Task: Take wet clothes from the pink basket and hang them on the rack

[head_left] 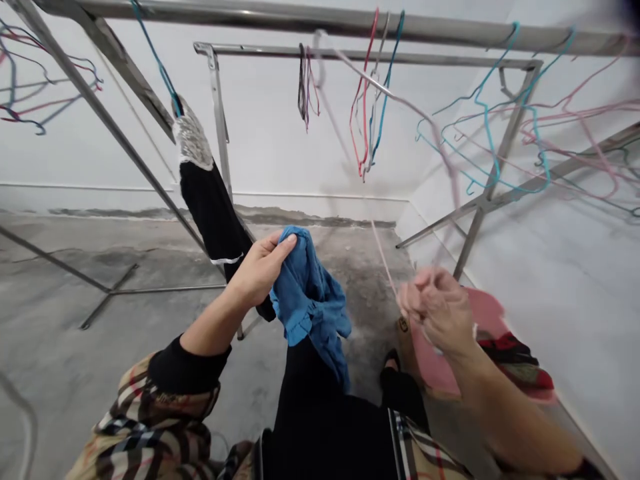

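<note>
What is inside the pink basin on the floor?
A bundle of red and dark cloth lies in the pink basin. The right hand covers part of it, so whatever lies there is hidden.

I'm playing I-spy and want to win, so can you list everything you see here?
blue cloth: one, blue, gripped in the left hand
pink hanger: one, pale pink, blurred, in the right hand
black garment: one, black with white lace, hanging from a rail, left
empty hangers: many, red, blue, pink, on the rails
rails: several, silver, overhead
tub: one, pink, on the floor, right
red clothes: a heap, red, in the tub
floor: one, grey, below
left hand: one, centre
right hand: one, blurred, right of centre
</note>
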Available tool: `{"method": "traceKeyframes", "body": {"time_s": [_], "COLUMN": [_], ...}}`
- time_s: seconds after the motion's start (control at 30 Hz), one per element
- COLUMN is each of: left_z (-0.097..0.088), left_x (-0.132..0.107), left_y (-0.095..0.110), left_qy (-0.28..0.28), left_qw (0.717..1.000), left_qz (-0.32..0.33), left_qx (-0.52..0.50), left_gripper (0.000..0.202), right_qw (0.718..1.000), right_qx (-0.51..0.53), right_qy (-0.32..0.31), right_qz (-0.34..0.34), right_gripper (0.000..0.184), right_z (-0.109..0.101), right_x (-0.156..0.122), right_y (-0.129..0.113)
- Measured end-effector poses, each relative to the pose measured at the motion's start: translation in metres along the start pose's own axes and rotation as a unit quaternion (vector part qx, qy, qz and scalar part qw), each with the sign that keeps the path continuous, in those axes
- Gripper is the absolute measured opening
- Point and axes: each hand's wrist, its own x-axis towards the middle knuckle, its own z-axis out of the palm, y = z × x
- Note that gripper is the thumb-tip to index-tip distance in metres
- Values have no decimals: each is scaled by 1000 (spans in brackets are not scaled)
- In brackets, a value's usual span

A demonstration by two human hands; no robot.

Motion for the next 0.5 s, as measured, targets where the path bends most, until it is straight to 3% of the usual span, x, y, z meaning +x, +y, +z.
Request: {"method": "traceKeyframes", "body": {"time_s": [0.1, 0.23, 0.37, 0.5], "left_z": [9, 32, 57, 80], "left_x": [5, 12, 18, 21], "left_y": [-3, -13, -30, -38], "left_qy": [-26, -52, -69, -116], "left_qw": [999, 998, 995, 985], "left_qz": [-1, 8, -17, -56], "left_qx": [20, 43, 69, 113], "left_gripper": [30, 30, 27, 26], "right_qw": [996, 977, 972, 926], "right_qx": [-23, -113, -185, -288], "right_qy": [77, 169, 74, -6], "right_qz": [36, 59, 129, 243], "right_gripper": [24, 27, 38, 46], "right_z": [-34, -61, -78, -82], "right_x": [-48, -96, -131, -136], "right_y": [14, 14, 2, -11]}}
